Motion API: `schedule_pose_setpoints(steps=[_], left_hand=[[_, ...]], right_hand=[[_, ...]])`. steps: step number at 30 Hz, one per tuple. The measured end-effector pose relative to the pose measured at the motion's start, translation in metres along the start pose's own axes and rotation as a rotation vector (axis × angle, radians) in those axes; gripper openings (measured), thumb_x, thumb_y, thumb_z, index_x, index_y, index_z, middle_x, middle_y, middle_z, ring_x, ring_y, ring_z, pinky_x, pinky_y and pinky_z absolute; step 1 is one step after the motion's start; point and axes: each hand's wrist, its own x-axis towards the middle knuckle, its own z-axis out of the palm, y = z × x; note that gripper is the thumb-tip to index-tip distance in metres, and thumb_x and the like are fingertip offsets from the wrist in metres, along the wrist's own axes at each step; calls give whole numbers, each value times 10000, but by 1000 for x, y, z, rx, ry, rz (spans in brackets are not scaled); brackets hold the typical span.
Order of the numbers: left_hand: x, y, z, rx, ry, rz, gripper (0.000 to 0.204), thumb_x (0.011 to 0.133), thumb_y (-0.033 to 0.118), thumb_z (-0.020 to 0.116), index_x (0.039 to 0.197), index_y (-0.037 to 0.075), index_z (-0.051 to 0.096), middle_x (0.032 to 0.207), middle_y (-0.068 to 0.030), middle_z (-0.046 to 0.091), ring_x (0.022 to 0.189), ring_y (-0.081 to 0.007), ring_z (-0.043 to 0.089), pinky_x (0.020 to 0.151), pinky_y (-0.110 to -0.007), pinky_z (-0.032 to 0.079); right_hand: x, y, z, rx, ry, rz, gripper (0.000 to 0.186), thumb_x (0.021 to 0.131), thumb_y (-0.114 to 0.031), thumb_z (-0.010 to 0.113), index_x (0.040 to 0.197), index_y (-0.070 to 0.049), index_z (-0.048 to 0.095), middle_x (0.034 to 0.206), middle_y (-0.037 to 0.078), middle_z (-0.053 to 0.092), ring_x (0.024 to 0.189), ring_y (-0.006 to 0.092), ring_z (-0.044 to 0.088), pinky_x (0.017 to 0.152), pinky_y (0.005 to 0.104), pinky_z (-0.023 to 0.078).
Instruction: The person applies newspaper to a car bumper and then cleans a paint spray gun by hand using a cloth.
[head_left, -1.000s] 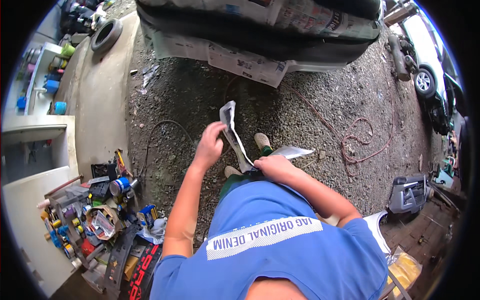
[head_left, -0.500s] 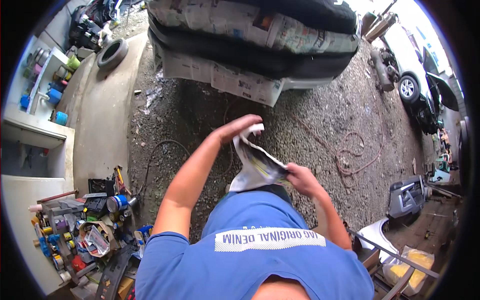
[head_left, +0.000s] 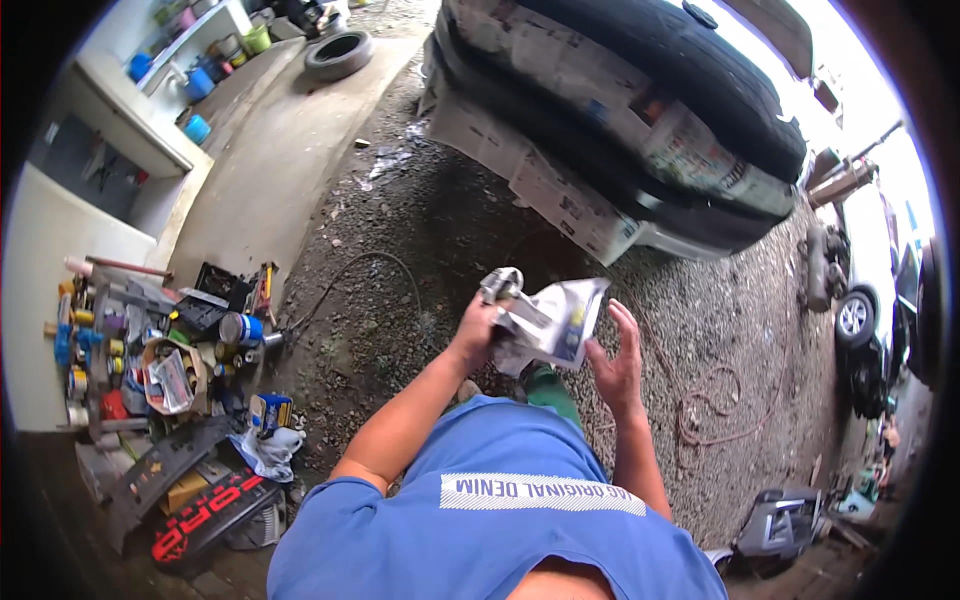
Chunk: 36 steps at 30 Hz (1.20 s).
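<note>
My left hand [head_left: 476, 332] is closed around a crumpled sheet of newspaper [head_left: 562, 318], held in front of my waist. The sheet's bunched end sticks up above that hand, and its flatter part spreads to the right. Beside the sheet's right edge, my right hand [head_left: 618, 362] is open with its fingers stretched upward. Its thumb is close to the paper; whether it touches I cannot tell. Ahead stands a dark car [head_left: 700, 75] with sheets of newspaper [head_left: 490, 150] covering parts of its body.
Gravel [head_left: 370, 320] lies underfoot, with a reddish hose [head_left: 715, 435] coiled on the right. A tyre [head_left: 338, 57] rests on the concrete strip [head_left: 275, 140]. Cans, tapes and tools fill a cluttered pile [head_left: 130, 340] at left. A white car [head_left: 872, 250] stands far right.
The newspaper has been bunched into my left hand, and my right hand has let go of it. My view has turned left, so the masked car sits farther right.
</note>
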Motion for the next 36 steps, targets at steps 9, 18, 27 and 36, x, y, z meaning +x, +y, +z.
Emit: schedule_pose_setpoints(steps=[9, 18, 27, 36], left_hand=[[-58, 6, 69, 512, -42, 378, 577, 950, 169, 516, 1461, 18, 296, 1377, -103, 480, 1287, -200, 441, 1125, -337, 293], [-97, 19, 78, 459, -377, -6, 495, 989, 94, 528, 1443, -10, 358, 1452, -157, 430, 1348, -215, 405, 1128, -366, 318], [-64, 47, 37, 1075, -84, 538, 241, 963, 212, 627, 1102, 20, 671, 1067, -80, 689, 1071, -102, 586, 962, -318, 477], [-97, 25, 57, 861, -81, 425, 854, 895, 513, 644, 1486, 17, 279, 1560, -241, 188, 1459, -368, 179, 1180, -431, 186]], right_hand=[[16, -49, 78, 352, 32, -110, 412, 845, -66, 675, 1236, -9, 558, 1200, 127, 599, 1092, 236, 574, 952, 376, 450], [47, 21, 9, 527, 115, 311, 96, 934, -49, 575, 1000, -11, 633, 888, 26, 646, 798, 115, 593, 717, 290, 486], [13, -58, 6, -144, -862, 48, 404, 852, -280, 724, 1215, -129, 630, 993, 130, 702, 870, 264, 697, 760, 355, 537], [4, 2, 58, 608, -128, 101, 346, 963, -160, 590, 1262, 9, 557, 1191, 118, 626, 1060, 212, 624, 924, 359, 506]])
